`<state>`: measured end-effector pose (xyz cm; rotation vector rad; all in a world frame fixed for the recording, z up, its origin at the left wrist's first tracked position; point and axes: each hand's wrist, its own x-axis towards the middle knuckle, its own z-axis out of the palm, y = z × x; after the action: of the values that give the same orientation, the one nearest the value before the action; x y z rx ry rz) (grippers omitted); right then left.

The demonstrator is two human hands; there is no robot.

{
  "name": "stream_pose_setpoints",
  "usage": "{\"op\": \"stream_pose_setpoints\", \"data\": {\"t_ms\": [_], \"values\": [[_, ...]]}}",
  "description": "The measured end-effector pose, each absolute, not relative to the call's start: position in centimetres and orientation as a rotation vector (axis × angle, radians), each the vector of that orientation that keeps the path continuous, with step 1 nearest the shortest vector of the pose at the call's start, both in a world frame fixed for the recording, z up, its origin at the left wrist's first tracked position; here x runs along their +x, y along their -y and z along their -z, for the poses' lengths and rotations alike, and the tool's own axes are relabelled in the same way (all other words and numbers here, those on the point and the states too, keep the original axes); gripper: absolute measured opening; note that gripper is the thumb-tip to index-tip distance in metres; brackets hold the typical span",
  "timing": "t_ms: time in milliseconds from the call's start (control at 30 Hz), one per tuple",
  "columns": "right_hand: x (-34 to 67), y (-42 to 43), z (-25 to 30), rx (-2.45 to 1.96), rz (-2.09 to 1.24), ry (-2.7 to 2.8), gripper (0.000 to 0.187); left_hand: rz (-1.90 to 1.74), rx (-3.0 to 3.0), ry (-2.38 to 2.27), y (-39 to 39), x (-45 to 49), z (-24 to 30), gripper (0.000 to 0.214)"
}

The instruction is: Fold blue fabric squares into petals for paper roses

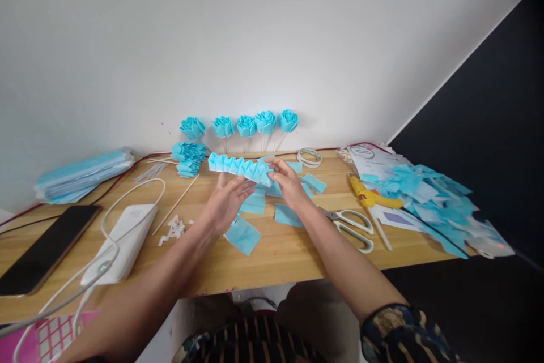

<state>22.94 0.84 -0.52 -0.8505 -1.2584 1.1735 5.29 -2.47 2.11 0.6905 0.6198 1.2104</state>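
Note:
A long strip of folded light-blue pleats (238, 166) is held up above the middle of the table, tilted slightly down to the right. My right hand (289, 182) pinches its right end between thumb and fingers. Just beneath the strip, my left hand (227, 201) has its fingers stretched out and apart, close to or touching the lower edge; I cannot tell which. Flat light-blue pieces (243, 235) lie scattered on the table under both hands. Beside my right forearm are white-handled scissors (355, 221), their blades partly hidden.
Several blue flowers on sticks (266, 123) lean along the wall. Tape rolls (309, 157), a yellow glue gun (372, 193) and a heap of blue pieces (437, 199) lie right. Left are a phone (49, 247), a white power bank (121, 244) with cable, and a blue stack (85, 173).

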Motion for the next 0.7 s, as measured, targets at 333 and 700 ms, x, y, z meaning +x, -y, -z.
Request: {"op": "stream_pose_setpoints", "data": {"t_ms": [333,700], "values": [[22.3,-0.2,0.0,-0.858,-1.216,1.28,0.038,-1.203,0.838,-0.702,1.7,6.2,-2.0,0.065],[22.8,-0.4,0.2,-0.853,-1.284,1.333,0.035,-1.256,0.911,-0.697,0.3,6.3,-0.9,0.057]]}}
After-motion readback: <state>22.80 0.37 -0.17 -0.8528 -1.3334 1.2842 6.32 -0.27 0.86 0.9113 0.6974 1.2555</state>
